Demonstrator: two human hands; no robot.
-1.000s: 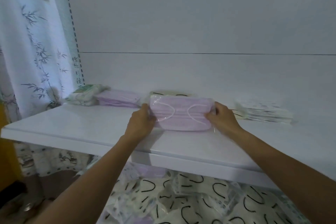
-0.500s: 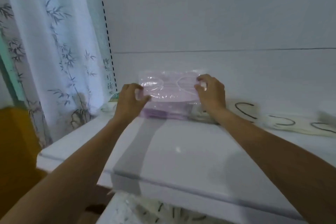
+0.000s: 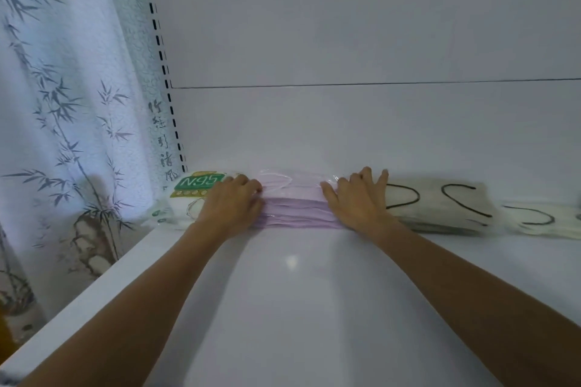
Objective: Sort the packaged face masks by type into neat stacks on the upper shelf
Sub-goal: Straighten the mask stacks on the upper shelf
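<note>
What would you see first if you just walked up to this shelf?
The left hand and right hand press down on a purple mask stack at the back of the white shelf. A green N95 pack sits to its left, masks with black loops to its right.

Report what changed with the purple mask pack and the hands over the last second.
The purple mask pack, held up by both hands near the front of the shelf, went back and left onto the purple stack. The left hand and right hand now rest on its ends instead of pinching them. Unchanged: N95 packs left of the stack, black-loop masks right of it.
</note>
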